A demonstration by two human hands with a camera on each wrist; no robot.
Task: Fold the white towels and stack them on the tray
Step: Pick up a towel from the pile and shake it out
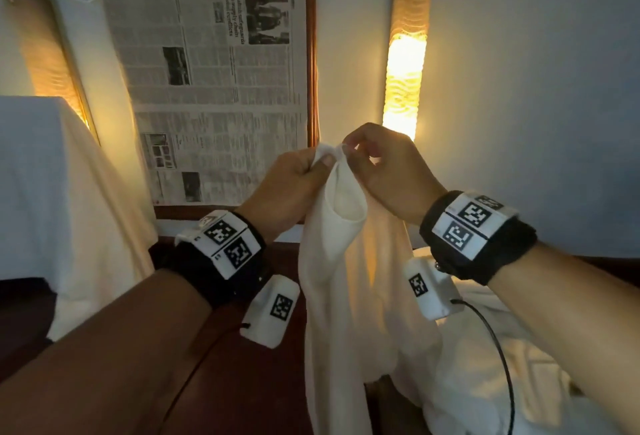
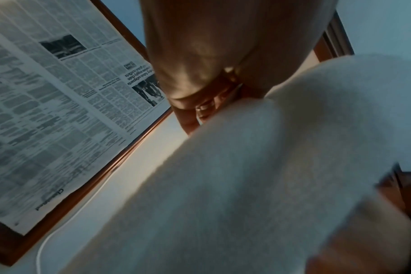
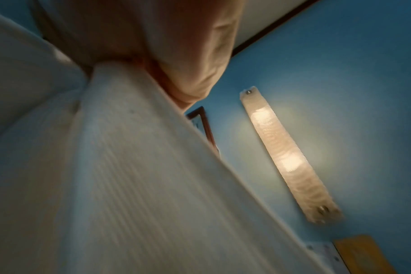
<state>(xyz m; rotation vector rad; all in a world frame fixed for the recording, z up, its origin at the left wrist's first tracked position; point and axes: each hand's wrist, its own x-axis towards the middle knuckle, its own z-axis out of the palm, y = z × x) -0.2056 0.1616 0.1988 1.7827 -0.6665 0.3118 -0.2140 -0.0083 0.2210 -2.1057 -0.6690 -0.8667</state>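
Note:
A white towel [image 1: 341, 282] hangs in the air in front of me, held up by its top edge. My left hand [image 1: 299, 174] grips one bunched corner of it. My right hand [image 1: 377, 160] pinches the edge right beside it, so both hands nearly touch. The cloth drops straight down past my wrists. In the left wrist view the towel [image 2: 258, 176] fills the lower right under my fingers [image 2: 200, 109]. In the right wrist view the towel [image 3: 129, 176] falls away from my hand [image 3: 176, 55]. No tray is in view.
More crumpled white towels [image 1: 485, 365] lie at the lower right. A dark wooden surface [image 1: 242, 382] lies below my left arm. A framed newspaper [image 1: 214, 81] hangs on the wall ahead, with a lit wall lamp [image 1: 405, 63] to its right. White cloth [image 1: 52, 174] drapes at the left.

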